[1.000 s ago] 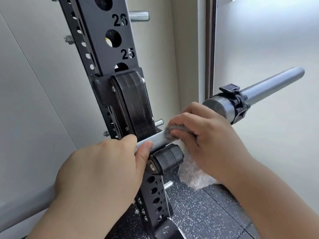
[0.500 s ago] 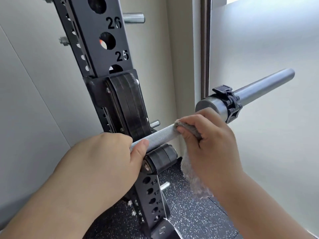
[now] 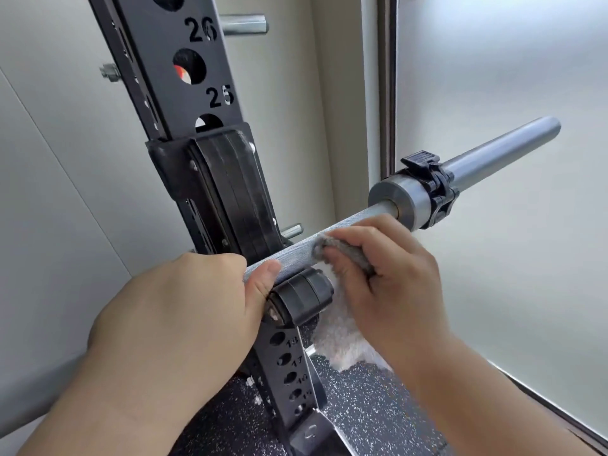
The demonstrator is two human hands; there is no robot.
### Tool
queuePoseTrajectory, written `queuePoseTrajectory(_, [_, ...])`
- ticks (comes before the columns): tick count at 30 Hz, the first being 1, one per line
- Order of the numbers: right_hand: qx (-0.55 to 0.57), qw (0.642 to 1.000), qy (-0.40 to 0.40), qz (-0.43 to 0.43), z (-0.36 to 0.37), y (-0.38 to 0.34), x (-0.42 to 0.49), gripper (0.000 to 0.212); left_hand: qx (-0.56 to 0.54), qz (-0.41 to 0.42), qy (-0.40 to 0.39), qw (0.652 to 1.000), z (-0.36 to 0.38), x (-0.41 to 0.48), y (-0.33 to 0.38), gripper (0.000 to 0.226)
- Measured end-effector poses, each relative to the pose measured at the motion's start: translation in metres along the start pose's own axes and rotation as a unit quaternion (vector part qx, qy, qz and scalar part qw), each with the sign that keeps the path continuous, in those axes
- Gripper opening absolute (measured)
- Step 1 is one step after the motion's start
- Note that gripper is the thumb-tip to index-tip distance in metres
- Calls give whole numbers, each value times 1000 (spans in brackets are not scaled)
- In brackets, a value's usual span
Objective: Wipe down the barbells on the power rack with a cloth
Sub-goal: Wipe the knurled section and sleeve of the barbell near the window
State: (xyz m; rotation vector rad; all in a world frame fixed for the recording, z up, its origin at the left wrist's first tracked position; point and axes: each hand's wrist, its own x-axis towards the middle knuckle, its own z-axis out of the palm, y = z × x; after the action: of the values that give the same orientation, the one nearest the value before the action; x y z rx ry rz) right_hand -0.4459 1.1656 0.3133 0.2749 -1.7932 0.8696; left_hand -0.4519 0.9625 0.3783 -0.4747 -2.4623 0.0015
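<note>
Plain pale wall (image 3: 49, 176) on the left and black speckled rubber floor (image 3: 362, 422) down below, pretty standard corner setup. My left hand (image 3: 177, 311) is wrapped around the barbell (image 3: 296, 250) just left of the rack upright (image 3: 184, 103), thumb lying on the knurling. Bar sits in the black J-hook (image 3: 230, 199) on that upright, just under the hole numbered 25. Behind the upright there's an upper silver pin (image 3: 243, 24) and a lower silver pin (image 3: 291, 229), so two. Right of the hook my right hand (image 3: 388, 274) pinches the cloth (image 3: 339, 337) against the shaft, the rest hanging down all fluffy. Further right, one black clamp collar (image 3: 434, 192) on the sleeve, frosted glass (image 3: 493, 60) behind. One bar, one cloth.
</note>
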Motion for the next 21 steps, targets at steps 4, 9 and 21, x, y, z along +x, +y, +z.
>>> queuePoseTrajectory(4, [24, 996, 46, 70, 2, -2, 1, 8, 4, -12, 6, 1000, 1, -1, -1, 66])
queuePoseTrajectory(9, [32, 999, 0, 42, 3, -5, 2, 6, 6, -17, 11, 1000, 5, 0, -3, 70])
queuePoseTrajectory(21, [-13, 997, 43, 58, -7, 1, 14, 7, -12, -5, 45, 999, 9, 0, -5, 66])
